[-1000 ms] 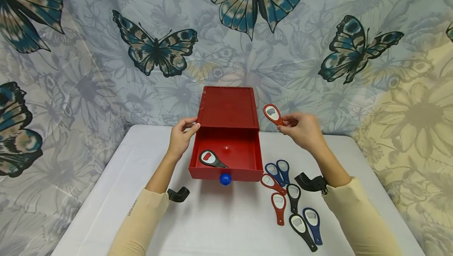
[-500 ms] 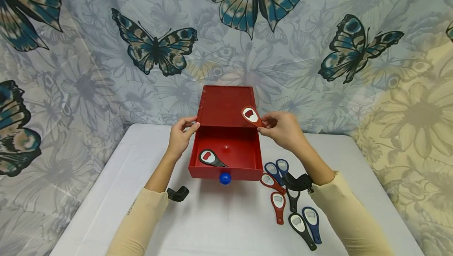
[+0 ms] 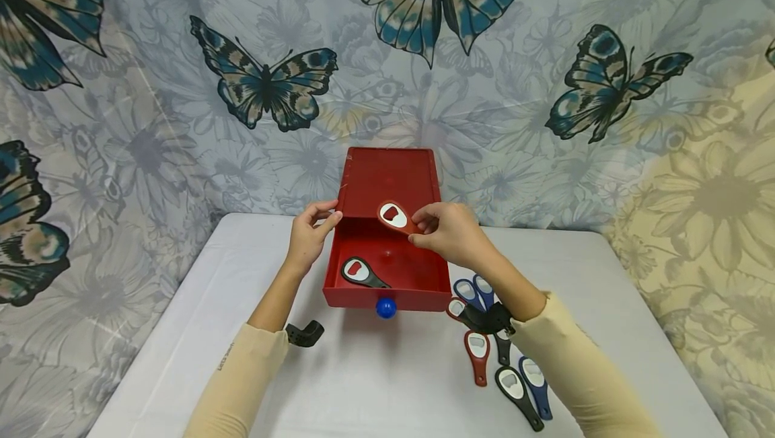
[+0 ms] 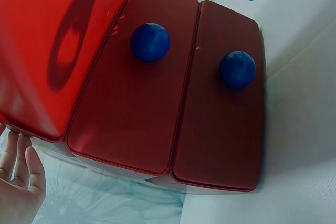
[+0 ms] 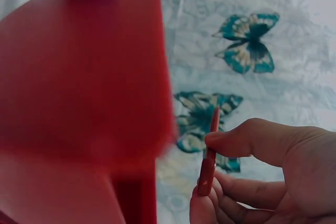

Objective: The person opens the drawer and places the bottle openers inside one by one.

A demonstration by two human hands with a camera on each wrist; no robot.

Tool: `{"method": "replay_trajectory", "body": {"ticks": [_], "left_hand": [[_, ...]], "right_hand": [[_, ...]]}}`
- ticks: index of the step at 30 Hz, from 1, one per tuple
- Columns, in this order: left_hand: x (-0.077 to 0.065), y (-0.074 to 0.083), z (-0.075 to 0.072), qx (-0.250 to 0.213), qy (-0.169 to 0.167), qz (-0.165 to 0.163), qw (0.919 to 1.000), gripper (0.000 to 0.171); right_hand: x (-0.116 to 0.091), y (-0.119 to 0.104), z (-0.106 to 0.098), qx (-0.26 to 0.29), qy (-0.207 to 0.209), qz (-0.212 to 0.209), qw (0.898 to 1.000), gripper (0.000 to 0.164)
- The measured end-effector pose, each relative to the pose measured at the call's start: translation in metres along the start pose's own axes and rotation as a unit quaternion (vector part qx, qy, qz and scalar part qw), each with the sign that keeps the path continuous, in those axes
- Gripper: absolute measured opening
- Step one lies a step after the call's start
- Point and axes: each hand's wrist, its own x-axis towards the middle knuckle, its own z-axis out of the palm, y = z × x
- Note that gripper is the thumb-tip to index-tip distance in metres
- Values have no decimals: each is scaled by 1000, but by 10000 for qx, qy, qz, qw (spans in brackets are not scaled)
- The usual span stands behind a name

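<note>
In the head view my right hand (image 3: 451, 233) pinches a red bottle opener (image 3: 395, 216) by its handle, above the open top drawer (image 3: 418, 300) of a red drawer unit (image 3: 390, 179). The right wrist view has this opener (image 5: 207, 171) edge-on between thumb and fingers. Inside the drawer, at its left front, lies a black bottle opener (image 3: 363, 273). My left hand (image 3: 309, 236) rests its fingertips against the unit's left side. From the left wrist, that hand (image 4: 21, 182) shows fairly straight fingers touching the side wall.
Right of the unit, several bottle openers lie on the white table (image 3: 363, 384), including a red one (image 3: 478, 357), a black one (image 3: 517, 394) and a blue one (image 3: 535, 384). Two lower drawers (image 4: 131, 93) with blue knobs are closed. A butterfly-print cloth (image 3: 266, 88) hangs behind.
My right hand has moved left with the red bottle opener, from beside the unit to above the open drawer. The left hand has stayed in place.
</note>
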Motion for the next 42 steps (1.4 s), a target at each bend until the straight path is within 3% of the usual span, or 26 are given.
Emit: {"method": "replay_trajectory", "body": {"ticks": [11, 19, 26, 30, 35, 42], "left_hand": [[0, 3, 0, -106, -59, -193, 9997, 35], [-11, 32, 2, 48, -92, -258, 9996, 34], [-2, 5, 0, -73, -63, -216, 9997, 35], [-1, 1, -1, -45, -9, -128, 9999, 35], [-1, 0, -1, -10, 40, 29, 10000, 34], [1, -2, -1, 107, 2, 34, 9999, 33]], "right_hand": [[7, -5, 28, -455, -567, -115, 9973, 20], [10, -2, 45, -873, -754, 208, 9931, 22], [12, 0, 56, -1336, -920, 442, 9858, 20], [11, 0, 61, -1459, -1094, 460, 9822, 25], [7, 2, 58, -1019, -1097, 391, 9880, 36], [-7, 11, 32, 7, -456, -359, 9983, 26]]}}
